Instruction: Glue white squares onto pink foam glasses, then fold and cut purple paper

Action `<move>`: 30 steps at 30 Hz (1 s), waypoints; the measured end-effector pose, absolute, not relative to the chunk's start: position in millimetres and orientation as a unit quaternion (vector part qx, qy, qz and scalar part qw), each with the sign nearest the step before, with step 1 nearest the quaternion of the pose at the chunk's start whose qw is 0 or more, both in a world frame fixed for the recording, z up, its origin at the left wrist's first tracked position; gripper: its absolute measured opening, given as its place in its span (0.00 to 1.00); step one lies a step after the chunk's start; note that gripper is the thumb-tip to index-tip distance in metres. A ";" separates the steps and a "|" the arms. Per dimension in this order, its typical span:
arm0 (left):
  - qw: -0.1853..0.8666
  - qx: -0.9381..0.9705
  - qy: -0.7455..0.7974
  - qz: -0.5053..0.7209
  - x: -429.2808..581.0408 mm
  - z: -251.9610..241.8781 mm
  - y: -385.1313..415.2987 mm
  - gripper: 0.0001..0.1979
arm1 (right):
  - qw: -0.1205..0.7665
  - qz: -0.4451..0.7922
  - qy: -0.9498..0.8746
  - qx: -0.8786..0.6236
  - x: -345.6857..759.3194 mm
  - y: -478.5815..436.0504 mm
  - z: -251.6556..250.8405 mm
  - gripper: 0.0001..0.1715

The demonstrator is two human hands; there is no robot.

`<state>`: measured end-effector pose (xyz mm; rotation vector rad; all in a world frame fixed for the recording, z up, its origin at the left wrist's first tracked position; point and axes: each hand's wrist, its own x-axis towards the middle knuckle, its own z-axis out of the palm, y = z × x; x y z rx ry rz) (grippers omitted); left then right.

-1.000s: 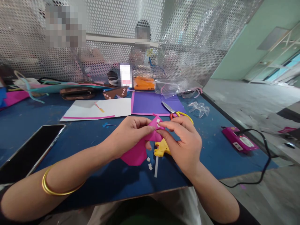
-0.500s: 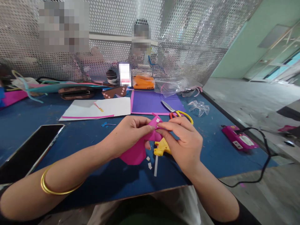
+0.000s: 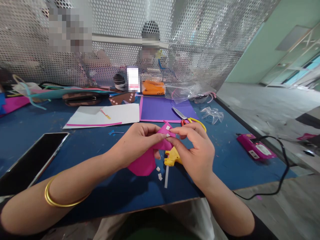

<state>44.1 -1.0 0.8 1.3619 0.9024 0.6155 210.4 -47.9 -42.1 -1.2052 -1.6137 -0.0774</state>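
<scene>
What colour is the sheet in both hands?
The sheet is bright pink with white squares; head view.

Nothing here can be read as text, a brand or a number. The pink device [image 3: 256, 150] at the right of the bench [image 3: 87, 146] has a small white label, too small to make out. The phone [image 3: 35, 160] screen is dark. The pink paper piece [image 3: 142, 164] carries only blank white squares.

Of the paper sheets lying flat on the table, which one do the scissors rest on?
The purple sheet, right of the white sheet: the scissors lay their blades across its near right corner. The white one bears only a small strip.
</scene>
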 end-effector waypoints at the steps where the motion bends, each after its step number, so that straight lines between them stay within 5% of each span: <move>1: 0.641 0.598 0.399 0.268 44.0 0.5 -1.1 0.07 | 0.533 -0.032 -0.676 -0.508 210.3 -47.8 -42.0 0.07; 6: 0.623 0.612 0.409 0.266 44.4 1.0 -2.4 0.07 | 0.539 0.006 -0.666 -0.516 210.5 -48.1 -38.8 0.06; 17: 0.582 0.640 0.416 0.282 44.7 2.5 -3.1 0.09 | 0.617 0.287 -0.515 -0.522 208.3 -46.2 -36.4 0.15; 30: 0.543 0.679 0.404 0.284 46.5 -0.9 -3.6 0.08 | 0.615 0.388 -0.471 -0.499 204.3 -42.9 -40.2 0.16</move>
